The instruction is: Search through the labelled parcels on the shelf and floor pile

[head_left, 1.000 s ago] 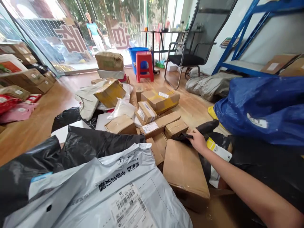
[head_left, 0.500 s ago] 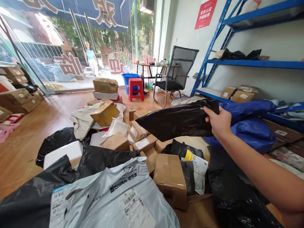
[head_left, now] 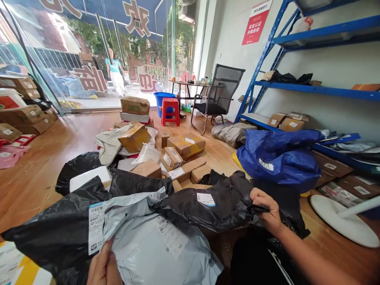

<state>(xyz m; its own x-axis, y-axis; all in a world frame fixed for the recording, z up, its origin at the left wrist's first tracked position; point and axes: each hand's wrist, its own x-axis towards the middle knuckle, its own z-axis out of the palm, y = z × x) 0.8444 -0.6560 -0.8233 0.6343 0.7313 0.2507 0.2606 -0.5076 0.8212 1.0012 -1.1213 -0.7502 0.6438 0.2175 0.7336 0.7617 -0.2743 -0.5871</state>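
Head view: the right hand (head_left: pixel 265 208) is clamping the black parcel's (head_left: pixel 225 208) right end, its long axis running leftward across the far edge of the grey bag (head_left: pixel 142 247); the left hand (head_left: pixel 103 264), farther off, is pinching the grey bag's left edge.

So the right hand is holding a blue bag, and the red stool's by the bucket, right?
Not quite: the bag in the right hand is black, not blue, as the head view shows. The red stool is indeed by the bucket.
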